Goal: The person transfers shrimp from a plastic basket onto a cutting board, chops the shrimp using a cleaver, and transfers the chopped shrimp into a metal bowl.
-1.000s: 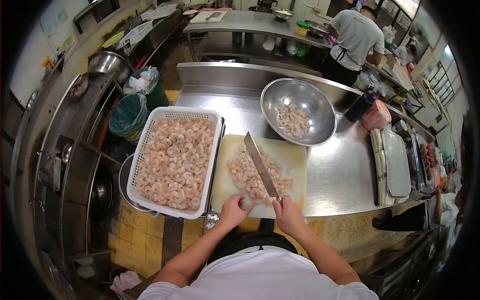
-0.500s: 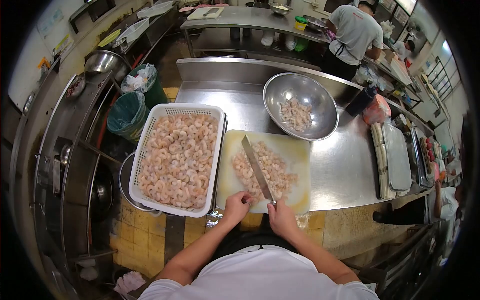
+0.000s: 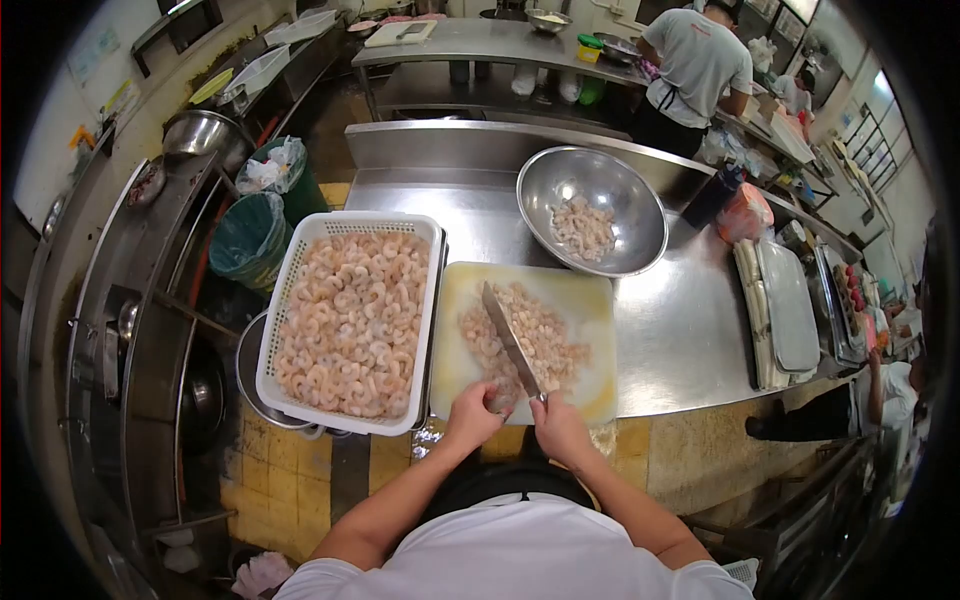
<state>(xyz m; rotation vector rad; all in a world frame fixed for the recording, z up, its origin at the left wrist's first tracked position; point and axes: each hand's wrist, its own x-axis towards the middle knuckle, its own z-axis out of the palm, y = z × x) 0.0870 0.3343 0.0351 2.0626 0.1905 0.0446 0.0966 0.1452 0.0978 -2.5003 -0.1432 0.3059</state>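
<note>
My right hand is closed round the handle of a large knife, whose blade points up and away over chopped shrimp on a white cutting board. At the near edge of the board, my left hand has its fingers curled round some shrimp; how many is unclear. Left of the board stands a white perforated basket heaped with peeled whole shrimp. Beyond the board, a steel bowl holds a small pile of shrimp pieces.
On the steel table a dark bottle, an orange-and-white bag and a lidded tray stand to the right. Lined bins are behind the basket at left. A co-worker stands beyond the table.
My left fingers now curl round shrimp at the board's near edge. The knife stays in my right hand at nearly the same slant. The whole view has shifted slightly.
</note>
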